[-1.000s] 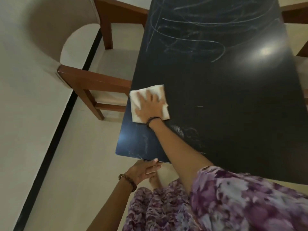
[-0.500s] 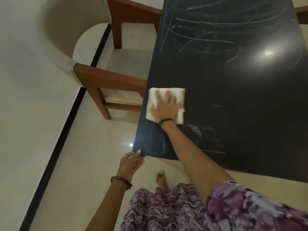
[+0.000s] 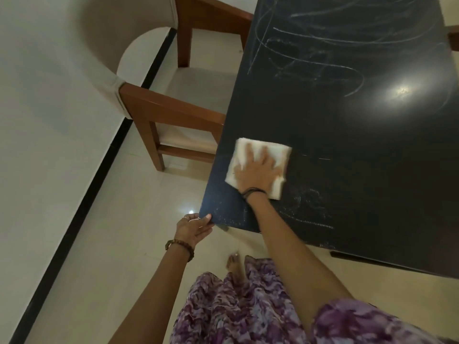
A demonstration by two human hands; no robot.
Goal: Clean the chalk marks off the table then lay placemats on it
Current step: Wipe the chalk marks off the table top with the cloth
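Black glossy table (image 3: 347, 150) with white chalk marks (image 3: 310, 53) scrawled across its far half and fainter smudges near the front edge; a folded white cloth (image 3: 280, 151) lies flat near its left corner.

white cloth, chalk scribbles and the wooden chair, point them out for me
white cloth (image 3: 241, 151): head view, bare upper-left part.
chalk scribbles (image 3: 310, 37): head view, a bright line at the far end.
wooden chair (image 3: 171, 105): head view, near armrest.

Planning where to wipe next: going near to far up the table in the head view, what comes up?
left hand at the table corner → smudged chalk → right hand pressing the white cloth → chalk scribbles
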